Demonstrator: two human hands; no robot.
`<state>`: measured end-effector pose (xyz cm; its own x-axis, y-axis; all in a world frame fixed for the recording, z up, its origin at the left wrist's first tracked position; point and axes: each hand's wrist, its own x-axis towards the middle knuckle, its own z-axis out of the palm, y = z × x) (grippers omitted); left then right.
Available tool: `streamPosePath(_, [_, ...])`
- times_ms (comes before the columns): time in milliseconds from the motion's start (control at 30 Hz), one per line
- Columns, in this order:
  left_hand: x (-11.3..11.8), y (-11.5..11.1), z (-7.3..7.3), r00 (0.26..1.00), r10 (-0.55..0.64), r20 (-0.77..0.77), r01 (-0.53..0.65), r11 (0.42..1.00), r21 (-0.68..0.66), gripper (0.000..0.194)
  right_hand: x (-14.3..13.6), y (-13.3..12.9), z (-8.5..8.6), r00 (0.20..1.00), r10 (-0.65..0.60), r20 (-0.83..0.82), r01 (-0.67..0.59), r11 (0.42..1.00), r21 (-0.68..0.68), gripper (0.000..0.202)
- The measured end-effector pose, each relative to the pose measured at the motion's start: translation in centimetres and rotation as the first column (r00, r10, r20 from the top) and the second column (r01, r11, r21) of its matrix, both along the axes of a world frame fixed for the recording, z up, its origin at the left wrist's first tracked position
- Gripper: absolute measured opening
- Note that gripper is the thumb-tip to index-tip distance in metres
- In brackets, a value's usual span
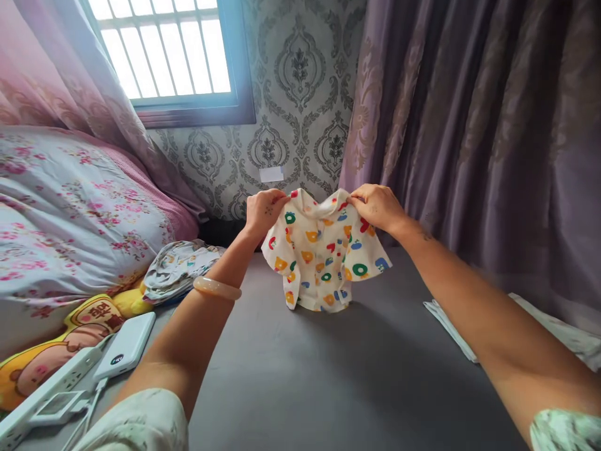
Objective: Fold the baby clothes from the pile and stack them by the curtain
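Note:
A small white shirt [323,250] with a colourful print hangs upright between my hands, its lower hem at the grey surface [263,376]. At its left shoulder, my left hand [267,213] pinches the cloth near the collar. The other shoulder is gripped between the thumb and fingers of my right hand [376,205]. Both short sleeves droop outward, and the front opening looks parted. I cannot tell whether the hem rests on the surface or hangs just above it.
At left lie a pile of folded clothes [181,269], a yellow plush toy [47,357], a white power bank [126,344] and a power strip [51,388] with cables. Floral bedding [75,213] rises behind them. Folded white cloth [448,329] lies right, beneath purple curtains [469,156].

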<state>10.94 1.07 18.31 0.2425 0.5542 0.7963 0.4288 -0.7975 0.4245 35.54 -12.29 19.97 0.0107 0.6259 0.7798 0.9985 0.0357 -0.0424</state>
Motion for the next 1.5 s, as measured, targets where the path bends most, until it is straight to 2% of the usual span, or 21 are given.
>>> streamPosePath(133, [0.3, 0.4, -0.5, 0.996, 0.029, 0.082, -0.026, 0.999, -0.034, 0.021, 0.3, 0.5, -0.3, 0.987, -0.013, -0.159, 0.018, 0.999, 0.033, 0.026])
streamPosePath(333, [0.8, -0.7, 0.3, 0.990, 0.061, 0.130, -0.059, 0.998, -0.014, 0.022, 0.0, 0.1, -0.4, 0.981, 0.068, -0.183, -0.043, 0.990, 0.136, 0.034])
streamPosePath(467, [-0.3, -2.6, 0.7, 0.986, 0.040, 0.159, -0.060, 0.990, 0.127, 0.022, -0.7, -1.8, -0.1, 0.984, 0.110, -0.141, -0.078, 0.973, 0.218, 0.040])
streamPosePath(600, [-2.8, -5.4, 1.4, 0.986, 0.022, 0.163, -0.070, 0.953, 0.295, 0.022, -2.1, -5.4, 0.8, 0.984, 0.140, -0.115, -0.110, 0.966, 0.233, 0.040])
streamPosePath(733, [-6.4, -9.0, 2.9, 0.997, 0.000, 0.076, -0.029, 0.919, 0.393, 0.025, -3.4, -9.9, 2.6, 0.984, 0.180, -0.004, -0.174, 0.957, 0.231, 0.032])
streamPosePath(867, [-9.2, -11.2, 5.4, 0.998, 0.010, -0.055, 0.017, 0.880, 0.475, 0.025, -3.9, -12.8, 4.4, 0.978, 0.198, 0.070, -0.206, 0.970, 0.127, 0.028])
streamPosePath(967, [-9.9, -10.3, 6.6, 0.982, 0.010, -0.190, 0.082, 0.879, 0.470, 0.026, -3.6, -12.6, 4.8, 0.973, 0.228, -0.023, -0.227, 0.973, 0.033, 0.028])
streamPosePath(1033, [-9.5, -8.5, 6.3, 0.963, -0.065, -0.263, 0.158, 0.923, 0.351, 0.027, -3.1, -11.4, 4.1, 0.959, 0.269, -0.093, -0.275, 0.959, -0.065, 0.031])
streamPosePath(1100, [-8.5, -6.2, 4.9, 0.935, -0.156, -0.317, 0.216, 0.962, 0.164, 0.028, -2.3, -9.4, 2.5, 0.941, 0.295, -0.165, -0.324, 0.926, -0.192, 0.035])
streamPosePath(1200, [-6.5, -2.4, 0.7, 0.825, -0.329, -0.459, 0.299, 0.944, -0.140, 0.030, -0.7, -5.9, -1.4, 0.928, 0.272, -0.256, -0.352, 0.867, -0.353, 0.041])
streamPosePath(1267, [-5.1, -0.1, -3.2, 0.787, -0.407, -0.464, 0.310, 0.911, -0.274, 0.032, 0.4, -3.7, -4.8, 0.932, 0.250, -0.262, -0.345, 0.832, -0.435, 0.037])
streamPosePath(1333, [-3.9, 1.8, -7.6, 0.777, -0.435, -0.456, 0.285, 0.888, -0.362, 0.034, 1.1, -2.0, -8.4, 0.950, 0.210, -0.233, -0.301, 0.817, -0.492, 0.032])
streamPosePath(1433, [-2.5, 3.4, -13.8, 0.790, -0.393, -0.471, 0.190, 0.887, -0.421, 0.032, 1.4, -0.2, -13.4, 0.972, 0.138, -0.188, -0.223, 0.784, -0.580, 0.029])
streamPosePath(1500, [-1.8, 3.7, -17.2, 0.797, -0.323, -0.511, 0.097, 0.903, -0.418, 0.026, 1.2, 0.5, -16.3, 0.989, 0.087, -0.120, -0.144, 0.756, -0.638, 0.031])
